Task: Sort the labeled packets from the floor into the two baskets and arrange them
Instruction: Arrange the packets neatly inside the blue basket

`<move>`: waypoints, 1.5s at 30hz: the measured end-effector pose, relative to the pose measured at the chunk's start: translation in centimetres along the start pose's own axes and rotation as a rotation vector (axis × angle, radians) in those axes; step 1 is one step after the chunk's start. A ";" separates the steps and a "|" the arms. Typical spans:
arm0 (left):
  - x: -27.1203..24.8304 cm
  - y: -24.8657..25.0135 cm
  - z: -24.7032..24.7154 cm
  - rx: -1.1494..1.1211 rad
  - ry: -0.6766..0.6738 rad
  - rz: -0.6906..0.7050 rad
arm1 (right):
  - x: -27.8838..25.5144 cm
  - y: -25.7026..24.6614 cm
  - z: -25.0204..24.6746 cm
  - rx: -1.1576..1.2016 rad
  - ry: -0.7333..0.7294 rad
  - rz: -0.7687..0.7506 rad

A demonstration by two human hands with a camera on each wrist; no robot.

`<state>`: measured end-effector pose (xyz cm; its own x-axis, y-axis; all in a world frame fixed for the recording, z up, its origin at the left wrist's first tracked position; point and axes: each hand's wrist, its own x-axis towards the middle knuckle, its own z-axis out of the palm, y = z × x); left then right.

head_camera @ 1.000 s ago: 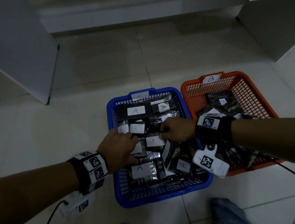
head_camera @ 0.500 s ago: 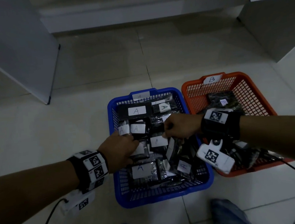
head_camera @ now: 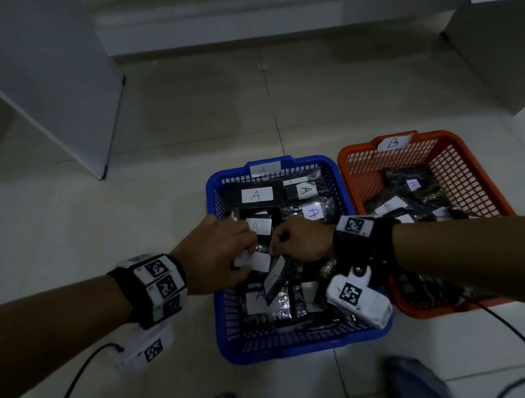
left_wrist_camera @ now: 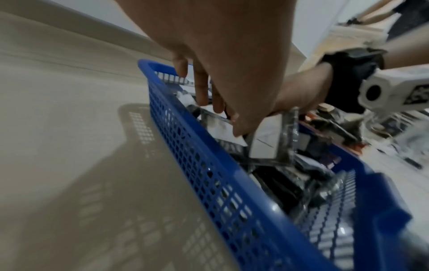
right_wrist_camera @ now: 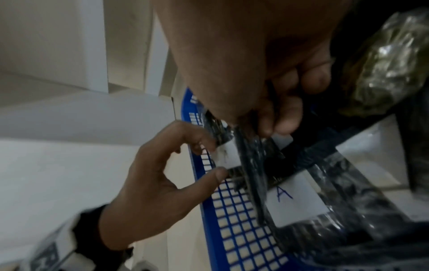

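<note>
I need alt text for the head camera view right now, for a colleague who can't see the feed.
Both hands, left and right, reach into a blue basket full of dark packets labeled A, each pinching a packet near the middle. An orange basket tagged B stands beside it on the right, on a pale tiled floor.

Blue basket (head_camera: 285, 344), lower centre of the head view: open grid mesh walls, white tag at far rim. Orange basket (head_camera: 459, 164), right of frame: same grid pattern, white tag (head_camera: 393, 142) lettered B in dark ink. Packets (head_camera: 300, 214) inside both: black, glossy clear wrap, white labels with blue A. Wrist bands (head_camera: 161, 285): black, white squares carrying black checker-like markers. Floor (head_camera: 130, 209): pale beige tiles, thin dark grout lines. Cables (head_camera: 72, 389): black.
</note>
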<state>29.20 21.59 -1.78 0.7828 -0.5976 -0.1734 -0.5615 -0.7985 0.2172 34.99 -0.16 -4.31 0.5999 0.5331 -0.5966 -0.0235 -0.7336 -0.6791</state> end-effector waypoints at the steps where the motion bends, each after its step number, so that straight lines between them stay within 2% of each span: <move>1: 0.0 0.1 0.4 0.035 -0.026 0.037 | 0.0 0.0 0.2 -0.016 0.045 -0.014; 3: 0.0 0.4 1.0 0.119 -0.089 0.071 | -0.3 0.0 0.0 -0.059 0.104 -0.035; 5: 0.2 0.6 1.2 0.206 -0.131 0.060 | -1.1 0.1 -0.7 -0.036 0.075 -0.022; 10: 0.3 0.7 1.3 0.282 -0.069 0.040 | -3.8 0.8 -3.5 0.007 -0.021 0.029; 15: 1.1 1.0 1.3 0.242 -0.182 0.026 | -4.6 1.4 -5.3 -0.017 0.074 0.019; 20: 1.0 1.2 2.2 0.122 -0.182 -0.018 | -3.4 1.4 -4.7 -0.113 0.099 -0.076; 23: 1.2 1.4 2.2 0.211 -0.208 -0.024 | -2.7 1.4 -4.1 -0.193 0.176 -0.108; 27: 1.4 1.5 1.9 0.311 -0.247 -0.020 | -2.4 1.6 -3.8 -0.290 0.178 -0.142; 29: 1.3 1.1 1.7 0.302 -0.191 -0.001 | -2.7 1.6 -4.0 -0.314 0.180 -0.146; 31: 1.1 0.5 1.3 0.257 -0.062 0.017 | -3.0 1.7 -4.5 -0.300 0.176 -0.140; 33: 1.1 0.0 0.5 0.195 0.048 -0.029 | -3.1 1.8 -4.9 -0.270 0.173 -0.130; 36: 1.0 -0.9 0.1 0.225 0.101 -0.101 | -3.3 1.2 -5.2 -0.180 0.093 -0.128; 39: 1.1 -1.6 0.6 0.191 0.017 -0.148 | -3.6 -0.3 -4.6 -0.140 -0.086 -0.106; 42: 1.2 -1.5 1.0 0.203 -0.040 -0.155 | -3.0 -1.5 -3.7 -0.259 -0.205 -0.150; 45: 1.2 -1.8 1.3 0.195 -0.027 -0.156 | -2.2 -2.4 -3.1 -0.398 -0.218 -0.171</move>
<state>30.75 22.19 -3.62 0.8582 -0.4653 -0.2169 -0.4774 -0.8787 -0.0038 36.16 -0.88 -0.06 0.3858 0.7050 -0.5951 0.3943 -0.7091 -0.5845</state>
